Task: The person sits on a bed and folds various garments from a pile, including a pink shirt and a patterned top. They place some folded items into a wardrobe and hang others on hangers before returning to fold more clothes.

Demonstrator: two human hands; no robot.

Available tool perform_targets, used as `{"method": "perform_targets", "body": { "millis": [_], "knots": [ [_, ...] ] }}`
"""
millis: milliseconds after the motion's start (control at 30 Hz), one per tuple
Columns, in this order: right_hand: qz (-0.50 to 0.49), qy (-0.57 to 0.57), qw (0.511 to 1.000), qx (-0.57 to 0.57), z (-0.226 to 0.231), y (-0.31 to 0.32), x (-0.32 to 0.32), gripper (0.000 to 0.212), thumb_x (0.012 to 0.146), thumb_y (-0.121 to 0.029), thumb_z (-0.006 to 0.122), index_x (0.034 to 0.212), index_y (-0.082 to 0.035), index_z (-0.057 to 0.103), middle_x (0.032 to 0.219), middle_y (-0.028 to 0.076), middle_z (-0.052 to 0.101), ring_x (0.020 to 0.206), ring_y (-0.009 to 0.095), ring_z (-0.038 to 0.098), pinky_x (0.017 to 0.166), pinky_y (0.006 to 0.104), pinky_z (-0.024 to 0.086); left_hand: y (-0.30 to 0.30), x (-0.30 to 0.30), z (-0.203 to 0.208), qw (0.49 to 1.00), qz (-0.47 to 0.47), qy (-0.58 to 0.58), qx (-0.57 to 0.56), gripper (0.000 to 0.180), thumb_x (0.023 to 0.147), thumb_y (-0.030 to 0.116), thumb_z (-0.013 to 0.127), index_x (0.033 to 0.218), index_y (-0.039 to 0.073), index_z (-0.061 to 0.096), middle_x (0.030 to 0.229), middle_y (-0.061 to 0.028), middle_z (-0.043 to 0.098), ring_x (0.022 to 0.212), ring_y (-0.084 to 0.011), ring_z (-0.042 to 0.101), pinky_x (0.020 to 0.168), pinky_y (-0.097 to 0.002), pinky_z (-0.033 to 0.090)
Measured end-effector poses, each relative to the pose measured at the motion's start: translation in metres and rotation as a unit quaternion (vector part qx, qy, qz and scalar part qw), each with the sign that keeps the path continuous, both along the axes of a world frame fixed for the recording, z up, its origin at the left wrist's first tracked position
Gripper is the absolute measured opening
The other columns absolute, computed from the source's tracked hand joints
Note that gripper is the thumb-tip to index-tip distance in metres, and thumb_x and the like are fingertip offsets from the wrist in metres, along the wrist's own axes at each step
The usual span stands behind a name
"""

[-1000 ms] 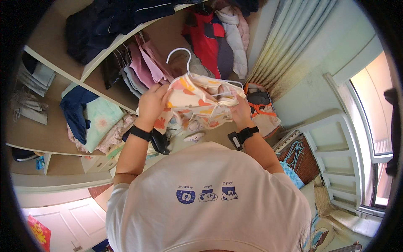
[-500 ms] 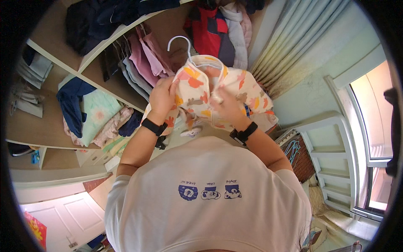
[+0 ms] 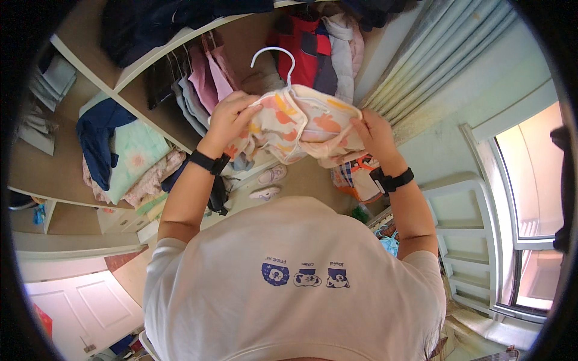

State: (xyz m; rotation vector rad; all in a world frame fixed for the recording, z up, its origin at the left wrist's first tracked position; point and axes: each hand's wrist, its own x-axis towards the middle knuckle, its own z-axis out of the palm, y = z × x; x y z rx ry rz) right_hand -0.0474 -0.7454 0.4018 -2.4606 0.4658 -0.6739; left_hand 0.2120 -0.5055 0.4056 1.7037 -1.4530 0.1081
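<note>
A cream child's jacket (image 3: 280, 123) with an orange and yellow print hangs from a white hanger (image 3: 292, 63), whose hook sticks up out of the collar. My left hand (image 3: 230, 122) is closed on the shoulder at the jacket's left side. On the other side, my right hand (image 3: 377, 137) pinches the edge of the front panel and holds it out to the right. The front gapes between my hands, so part of the inside shows. Most of the hanger's arms are hidden in the cloth.
An open wardrobe shelf (image 3: 84, 84) faces me, with pink clothes (image 3: 208, 75) hanging inside and a folded pile (image 3: 138, 159) at left. A red and dark jacket (image 3: 304, 51) hangs behind. Pale shoes (image 3: 271, 175) and a checked bag (image 3: 355, 180) sit below; a curtain (image 3: 445, 60) hangs right.
My right hand has moved from the jacket's front opening out to the right and up, drawing the front panel open. The hanger hook has shifted slightly right.
</note>
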Motion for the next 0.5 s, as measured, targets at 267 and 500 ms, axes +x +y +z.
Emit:
{"method": "perform_targets", "body": {
  "millis": [267,500],
  "knots": [
    [-0.055,-0.032,0.994,-0.085,0.035,0.005,0.041,0.041,0.098,-0.039,0.049,0.086,0.0,0.057,0.081,0.021,0.061,0.077,0.044,0.058,0.066,0.0477,0.045,-0.021,0.022,-0.017,0.997,0.047,-0.019,-0.058,0.024,0.091,0.021,0.06,0.106,0.004,0.068,0.086,-0.0134,0.061,0.084,-0.0318,0.06,0.079,-0.0383,0.048],
    [-0.078,-0.067,0.992,0.068,0.036,-0.004,0.049,0.045,0.1,-0.038,0.046,0.094,0.004,0.061,0.081,0.022,0.061,0.074,0.036,0.058,0.072,0.0415,0.046,-0.021,-0.024,-0.076,0.964,0.188,0.164,-0.092,0.023,0.084,0.025,0.065,0.09,0.003,0.063,0.085,-0.015,0.064,0.078,-0.0316,0.062,0.075,-0.0403,0.049]
  ]
}}
